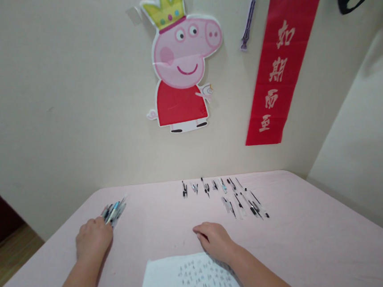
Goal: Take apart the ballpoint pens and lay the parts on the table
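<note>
The left hand (94, 237), left of the white paper (159, 279), has its fingers curled over the near end of a bundle of pens (115, 210); those fingertips are hidden, so I cannot tell whether it grips the pens or only rests on them. The right hand (214, 241) lies at the paper's far edge, partly open, index finger extended. The paper bears rows of small dark marks. Beyond it, small groups of pens and pen parts (253, 208), black and clear with a touch of blue, are spread out toward the far right. All this rests on a pink sheet (319, 253). Farther beyond the paper, the wall (67, 61) carries a crowned Peppa Pig cutout (181, 104), a purple cord (249, 19) and a red banner (291, 80).
</note>
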The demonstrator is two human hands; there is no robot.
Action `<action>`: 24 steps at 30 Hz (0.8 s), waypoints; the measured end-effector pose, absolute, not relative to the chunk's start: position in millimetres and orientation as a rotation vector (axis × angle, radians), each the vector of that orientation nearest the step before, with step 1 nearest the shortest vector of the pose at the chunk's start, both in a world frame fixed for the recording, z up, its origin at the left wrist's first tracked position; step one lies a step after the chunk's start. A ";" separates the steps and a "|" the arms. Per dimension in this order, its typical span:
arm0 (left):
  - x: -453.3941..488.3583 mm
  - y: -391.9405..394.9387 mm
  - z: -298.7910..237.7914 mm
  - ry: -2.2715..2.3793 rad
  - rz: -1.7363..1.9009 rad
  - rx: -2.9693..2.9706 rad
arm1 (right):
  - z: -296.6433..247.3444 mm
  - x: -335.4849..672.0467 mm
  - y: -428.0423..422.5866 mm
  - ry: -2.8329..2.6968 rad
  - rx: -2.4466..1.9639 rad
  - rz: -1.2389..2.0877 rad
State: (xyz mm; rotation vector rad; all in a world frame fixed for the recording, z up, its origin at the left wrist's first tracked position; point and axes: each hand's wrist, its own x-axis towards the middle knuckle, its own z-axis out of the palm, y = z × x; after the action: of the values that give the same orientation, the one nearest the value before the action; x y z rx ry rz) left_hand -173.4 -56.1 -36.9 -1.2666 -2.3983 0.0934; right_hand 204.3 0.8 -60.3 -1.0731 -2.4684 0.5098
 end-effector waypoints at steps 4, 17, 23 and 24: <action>-173.0 -57.1 -34.9 -2.386 0.106 -1.308 | -60.0 204.3 0.5 -2.468 -1.066 0.506; -161.7 -59.4 -25.7 -2.408 0.099 -1.291 | -59.0 204.4 1.2 -2.482 -1.080 0.532; -142.8 -46.5 -18.9 -2.370 -0.062 -1.441 | -60.2 204.6 1.7 -2.465 -1.063 0.545; -136.8 -43.3 -17.0 -2.391 -0.109 -1.493 | -60.4 204.6 2.1 -2.463 -1.063 0.549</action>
State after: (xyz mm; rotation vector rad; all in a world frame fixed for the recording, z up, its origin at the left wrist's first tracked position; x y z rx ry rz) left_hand -136.8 -43.3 -17.0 -1.4929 -2.3912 -0.1091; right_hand 204.6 2.1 -60.4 -1.0626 -2.4627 0.5489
